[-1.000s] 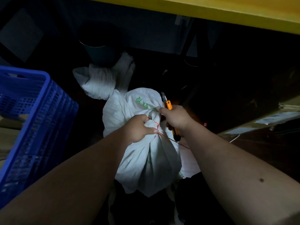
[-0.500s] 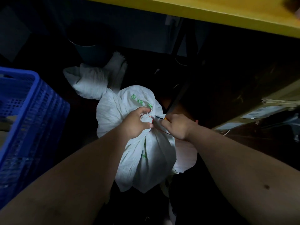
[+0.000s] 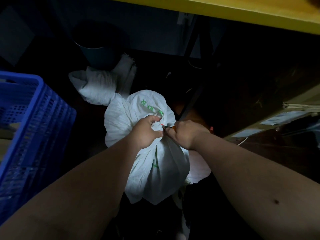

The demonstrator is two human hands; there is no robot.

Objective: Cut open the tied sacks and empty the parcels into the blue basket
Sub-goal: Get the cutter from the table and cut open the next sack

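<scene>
Since one second ago the right hand (image 3: 186, 134) has lowered its orange utility knife (image 3: 170, 127) to the knot, fingers curled around it. The left hand (image 3: 147, 132) grips the neck of the white woven sack (image 3: 155, 163) on the dark floor; the blue basket (image 3: 34, 122) stands well apart at left.

A parcel-sorting depot — white woven sacks (image 3: 147, 153); blue basket (image 3: 31, 122); labelled cartons (image 3: 284, 118); yellow shelf (image 3: 242, 9).

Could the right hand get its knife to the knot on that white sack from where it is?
Probably yes. The right hand holds the orange knife with its tip at the tied neck of the white sack, which the left hand grips. Nothing lies between blade and tie.
</scene>
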